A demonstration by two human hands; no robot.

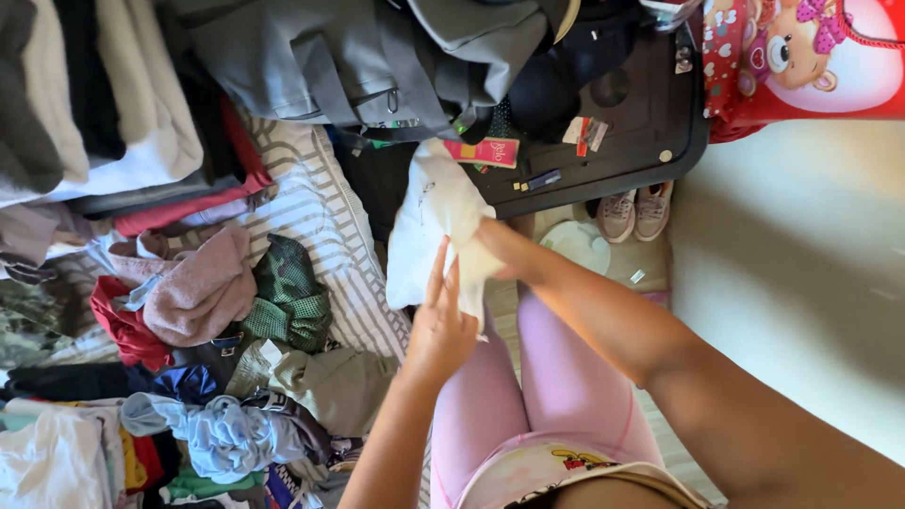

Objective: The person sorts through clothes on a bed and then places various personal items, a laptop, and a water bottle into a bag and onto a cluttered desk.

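A white garment [429,226] hangs in front of me, held up over the edge of the striped bed [320,217]. My right hand [495,247] grips its right side, with fingers buried in the cloth. My left hand [441,325] pinches the lower edge of the same white garment, fingers pointing up along it. Below the hands are my legs in pink leggings [556,377].
Heaps of clothes cover the bed: a pink towel [193,287], a green checked piece [287,292], a light blue bundle [226,434], a grey bag [349,57]. A black suitcase [632,123], pink shoes [633,212] and a red printed bag [801,57] sit beyond.
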